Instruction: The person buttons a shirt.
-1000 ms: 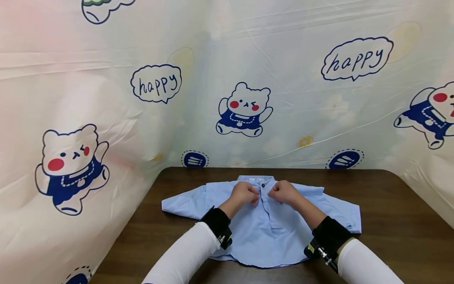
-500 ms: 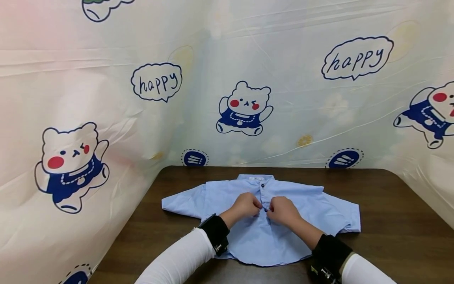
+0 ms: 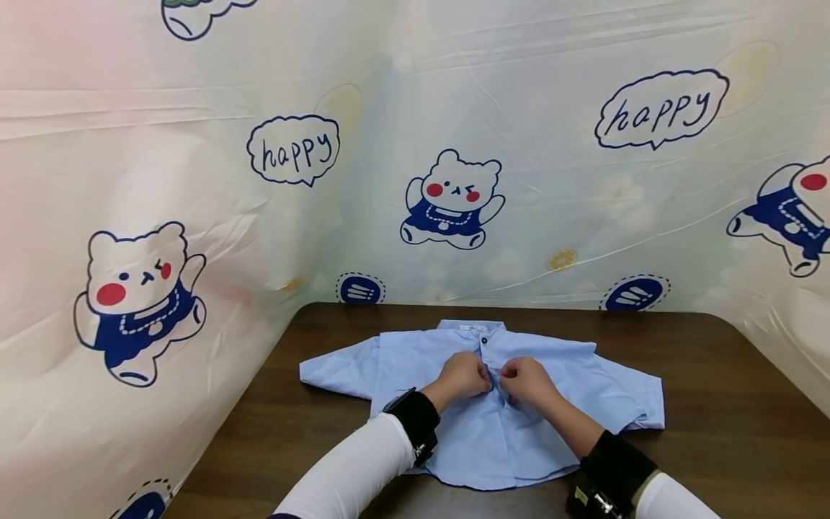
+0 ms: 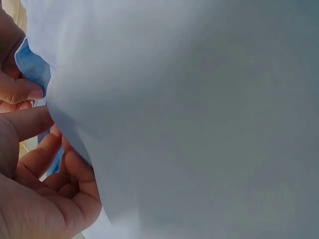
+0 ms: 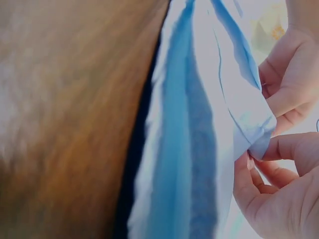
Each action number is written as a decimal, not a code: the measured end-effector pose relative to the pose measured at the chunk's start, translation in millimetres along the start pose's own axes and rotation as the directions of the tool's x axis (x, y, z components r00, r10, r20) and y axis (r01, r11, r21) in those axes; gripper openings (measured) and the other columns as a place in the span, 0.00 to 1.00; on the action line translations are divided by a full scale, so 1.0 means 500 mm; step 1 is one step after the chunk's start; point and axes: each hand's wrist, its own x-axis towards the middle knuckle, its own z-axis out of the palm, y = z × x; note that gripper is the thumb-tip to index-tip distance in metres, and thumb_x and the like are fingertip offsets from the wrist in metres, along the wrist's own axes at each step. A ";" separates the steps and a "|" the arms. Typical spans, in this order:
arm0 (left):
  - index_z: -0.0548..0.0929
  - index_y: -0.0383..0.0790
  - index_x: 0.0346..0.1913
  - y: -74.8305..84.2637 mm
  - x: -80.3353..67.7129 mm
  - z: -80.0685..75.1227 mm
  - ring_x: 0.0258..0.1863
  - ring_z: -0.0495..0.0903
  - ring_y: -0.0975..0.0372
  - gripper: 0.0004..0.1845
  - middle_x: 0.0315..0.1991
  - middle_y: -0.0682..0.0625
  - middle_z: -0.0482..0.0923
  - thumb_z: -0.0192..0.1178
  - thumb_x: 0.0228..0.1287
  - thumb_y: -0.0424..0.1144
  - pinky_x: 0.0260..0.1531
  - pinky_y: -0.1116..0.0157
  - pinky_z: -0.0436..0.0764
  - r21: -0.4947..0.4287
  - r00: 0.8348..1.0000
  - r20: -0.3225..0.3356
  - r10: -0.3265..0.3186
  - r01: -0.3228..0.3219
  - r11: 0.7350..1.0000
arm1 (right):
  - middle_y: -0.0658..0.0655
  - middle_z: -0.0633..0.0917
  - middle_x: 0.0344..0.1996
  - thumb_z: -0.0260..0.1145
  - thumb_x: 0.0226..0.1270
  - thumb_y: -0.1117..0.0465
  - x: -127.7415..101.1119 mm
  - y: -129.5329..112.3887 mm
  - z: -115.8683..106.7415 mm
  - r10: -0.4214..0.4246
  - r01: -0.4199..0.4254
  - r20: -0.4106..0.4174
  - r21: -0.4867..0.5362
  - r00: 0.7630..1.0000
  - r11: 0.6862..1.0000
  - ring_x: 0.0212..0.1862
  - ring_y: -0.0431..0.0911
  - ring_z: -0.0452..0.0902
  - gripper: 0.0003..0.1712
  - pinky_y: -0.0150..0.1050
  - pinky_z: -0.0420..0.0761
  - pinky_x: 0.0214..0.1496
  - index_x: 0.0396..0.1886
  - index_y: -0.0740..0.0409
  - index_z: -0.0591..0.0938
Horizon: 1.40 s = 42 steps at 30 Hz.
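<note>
A light blue shirt (image 3: 480, 447) lies front up on the brown table, collar at the far side, sleeves spread to both sides. One dark button (image 3: 483, 340) shows just below its collar. My left hand (image 3: 465, 375) pinches cloth at the front placket, fingers curled; in the left wrist view these fingers (image 4: 75, 184) are against the cloth edge. Close beside it, my right hand (image 3: 528, 380) pinches the placket's other side. In the right wrist view its thumb and forefinger hold a folded corner of placket (image 5: 261, 139). Any button between the fingertips is hidden.
The dark brown wooden table (image 3: 259, 432) extends around the shirt on all sides. Behind it and at the sides hangs a pale curtain (image 3: 363, 216) printed with bears and "happy" bubbles. Black camera straps (image 3: 415, 422) wrap both wrists over white sleeves.
Both hands have moved down the placket from near the collar, toward the person. They now pinch the cloth lower down. The shirt stays in place, and the view has shifted slightly.
</note>
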 end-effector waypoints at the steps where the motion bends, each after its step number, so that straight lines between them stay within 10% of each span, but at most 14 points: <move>1: 0.84 0.42 0.19 0.001 0.001 0.002 0.19 0.70 0.66 0.10 0.15 0.58 0.73 0.69 0.55 0.35 0.21 0.72 0.68 0.003 1.000 -0.003 -0.007 0.007 1.000 | 0.52 0.79 0.23 0.65 0.60 0.71 0.000 0.000 0.001 0.014 -0.014 0.006 0.023 1.000 1.000 0.20 0.43 0.75 0.03 0.36 0.77 0.26 0.31 0.65 0.84; 8: 0.83 0.38 0.15 0.000 -0.004 0.001 0.16 0.70 0.65 0.13 0.14 0.56 0.73 0.68 0.56 0.32 0.17 0.72 0.67 -0.238 0.992 -0.017 -0.129 0.121 0.964 | 0.54 0.79 0.24 0.63 0.61 0.73 -0.009 -0.003 -0.002 0.042 -0.044 0.021 0.124 0.999 0.991 0.23 0.44 0.75 0.04 0.36 0.78 0.27 0.32 0.65 0.83; 18: 0.86 0.35 0.27 -0.004 -0.017 0.003 0.21 0.76 0.65 0.06 0.21 0.51 0.80 0.64 0.60 0.31 0.24 0.71 0.77 -0.652 0.950 0.089 -0.298 0.281 0.704 | 0.55 0.79 0.24 0.64 0.59 0.74 -0.016 -0.012 -0.007 0.016 -0.018 0.008 0.198 1.000 0.980 0.24 0.45 0.74 0.05 0.37 0.79 0.28 0.34 0.66 0.83; 29: 0.86 0.34 0.28 0.000 -0.022 0.000 0.20 0.75 0.65 0.06 0.21 0.50 0.79 0.63 0.62 0.31 0.22 0.71 0.76 -0.703 0.940 0.102 -0.327 0.300 0.645 | 0.55 0.80 0.23 0.63 0.60 0.73 -0.016 -0.013 -0.006 -0.007 -0.001 0.031 0.237 0.999 0.971 0.24 0.45 0.75 0.06 0.38 0.80 0.29 0.37 0.67 0.83; 39: 0.82 0.33 0.32 0.003 -0.021 0.004 0.21 0.78 0.64 0.04 0.22 0.49 0.79 0.59 0.60 0.32 0.24 0.71 0.79 -0.838 0.925 0.130 -0.356 0.295 0.460 | 0.57 0.81 0.25 0.64 0.63 0.74 -0.014 -0.013 0.004 0.001 -0.016 0.040 0.365 0.999 0.931 0.27 0.45 0.78 0.03 0.41 0.84 0.32 0.36 0.70 0.81; 42: 0.82 0.35 0.32 0.007 -0.022 0.006 0.21 0.77 0.64 0.05 0.23 0.49 0.78 0.62 0.58 0.34 0.24 0.70 0.79 -0.833 0.921 0.117 -0.373 0.295 0.468 | 0.57 0.80 0.23 0.67 0.60 0.74 -0.015 -0.014 0.007 0.001 -0.009 0.020 0.375 1.000 0.927 0.26 0.45 0.78 0.04 0.41 0.84 0.31 0.34 0.69 0.79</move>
